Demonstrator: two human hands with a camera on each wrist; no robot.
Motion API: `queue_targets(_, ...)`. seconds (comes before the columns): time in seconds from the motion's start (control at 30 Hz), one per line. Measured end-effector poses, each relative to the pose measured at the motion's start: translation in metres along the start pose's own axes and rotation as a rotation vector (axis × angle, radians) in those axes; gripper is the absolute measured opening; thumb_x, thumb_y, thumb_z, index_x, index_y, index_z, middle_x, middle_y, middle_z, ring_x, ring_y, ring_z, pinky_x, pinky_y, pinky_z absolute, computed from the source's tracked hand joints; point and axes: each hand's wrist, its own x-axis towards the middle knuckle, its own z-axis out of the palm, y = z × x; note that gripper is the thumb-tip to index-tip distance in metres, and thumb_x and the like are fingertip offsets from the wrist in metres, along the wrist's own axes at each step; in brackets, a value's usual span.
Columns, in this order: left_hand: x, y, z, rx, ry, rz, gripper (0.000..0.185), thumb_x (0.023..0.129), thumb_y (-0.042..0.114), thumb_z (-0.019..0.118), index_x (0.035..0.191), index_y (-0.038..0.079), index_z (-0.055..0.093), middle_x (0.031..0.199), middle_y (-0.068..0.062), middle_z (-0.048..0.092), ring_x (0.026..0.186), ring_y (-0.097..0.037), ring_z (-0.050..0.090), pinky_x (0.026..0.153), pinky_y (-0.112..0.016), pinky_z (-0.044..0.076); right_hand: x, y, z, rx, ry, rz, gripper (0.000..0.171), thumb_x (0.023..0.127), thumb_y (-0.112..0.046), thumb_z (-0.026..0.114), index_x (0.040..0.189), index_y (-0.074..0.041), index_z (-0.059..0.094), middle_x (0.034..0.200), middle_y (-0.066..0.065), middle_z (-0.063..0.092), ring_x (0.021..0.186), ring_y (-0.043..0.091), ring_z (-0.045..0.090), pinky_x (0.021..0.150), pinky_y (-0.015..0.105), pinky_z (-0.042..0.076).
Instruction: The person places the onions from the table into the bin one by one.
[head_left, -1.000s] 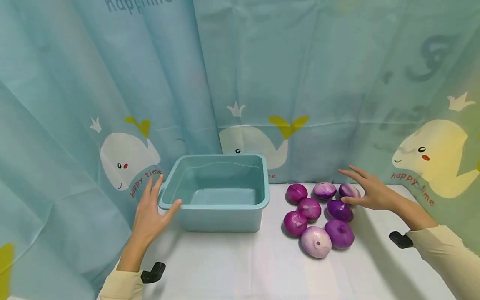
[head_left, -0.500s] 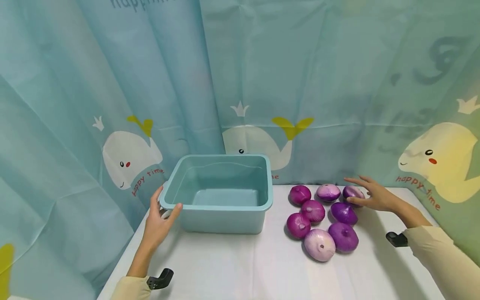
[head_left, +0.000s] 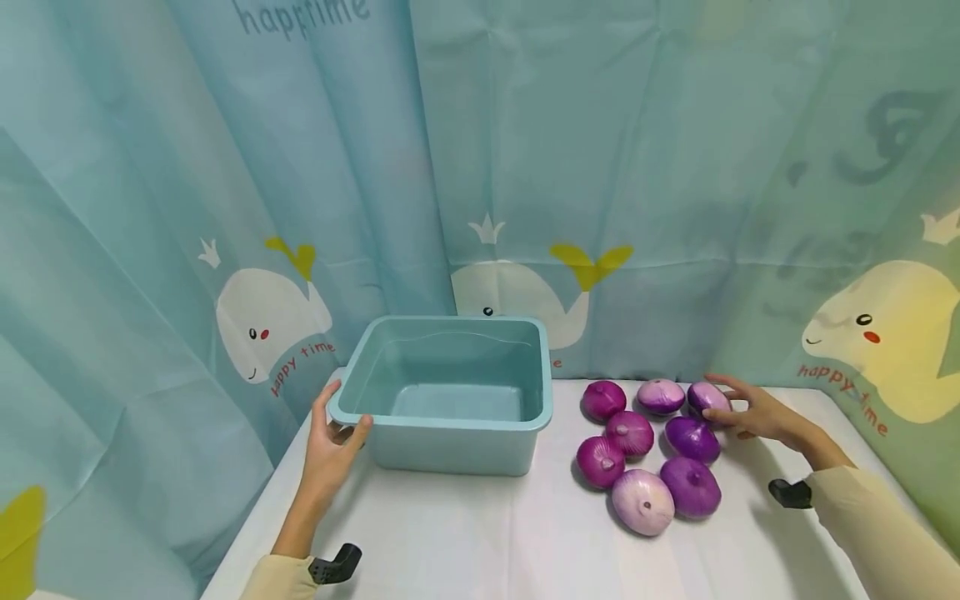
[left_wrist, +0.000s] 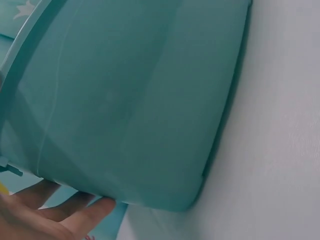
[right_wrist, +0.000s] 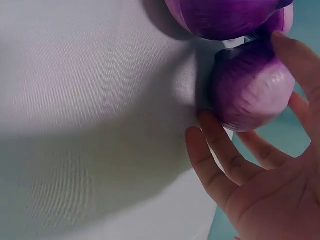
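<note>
A light blue plastic tub [head_left: 457, 450] stands on the white table. At its front left corner is my left hand [head_left: 327, 458], the thumb by the front rim and the other fingers along the left side. In the left wrist view those fingers [left_wrist: 90, 215] lie against the tub's wall. My right hand [head_left: 765, 417] holds a purple and white onion [head_left: 707, 398] at the back right of the group. The right wrist view has the thumb at one side of this onion [right_wrist: 252, 87] and fingers curled at the other. It sits low at the table's back edge.
Several more onions lie close together left of and in front of my right hand: a dark purple one [head_left: 692, 440], a pale one [head_left: 642, 502] and a magenta one [head_left: 603, 401] among them. A blue curtain [head_left: 525, 167] with whale prints hangs right behind the tub and onions.
My left hand has moved in to the tub's corner and its fingers have closed in there. My right hand has come down and its fingers have closed round the back right onion.
</note>
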Motion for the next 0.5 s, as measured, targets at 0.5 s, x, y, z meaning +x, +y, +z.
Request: queue_targets(0.5, -0.004, 0.005, 0.012, 0.0, 0.028, -0.031, 0.087, 0.098, 0.023, 0.072, 0.164, 0.028, 0.016, 0.16, -0.016, 0.034, 0.136, -0.043, 0.047, 0.086, -0.016, 0.046, 0.004, 0.001, 0.001, 0.016, 0.007, 0.019, 0.078, 0.094, -0.022, 0.076, 0.152, 0.003, 0.029, 0.144, 0.052, 0.027, 0.114, 0.049, 0.062, 0.079, 0.049, 0.058)
